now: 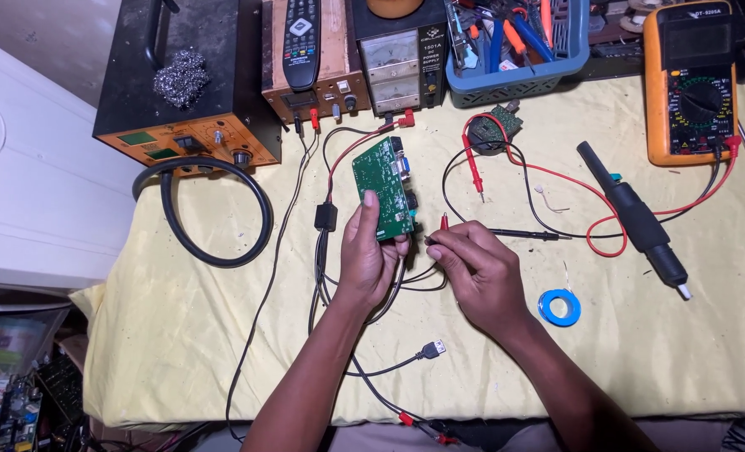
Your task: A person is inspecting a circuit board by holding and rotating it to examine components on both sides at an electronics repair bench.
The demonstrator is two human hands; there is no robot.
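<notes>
Black USB cable end (433, 348) lies loose on the yellow-covered bench (180, 335), nearest. Left hand (367, 255) is clasped round the lower edge of the green rectangular circuit board (384, 186), held tilted above the bench. Right hand (475, 272) pinches a small red-tipped clip lead (442, 223) just beside the board's corner. Board is best kept steady, clip fed squarely. Orange multimeter (692, 79) sits far right.

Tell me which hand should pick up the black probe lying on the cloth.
Right. The right hand lies close to the black probe, just right of its fingers, holding only a small clip. The left hand grips the green circuit board.
</notes>
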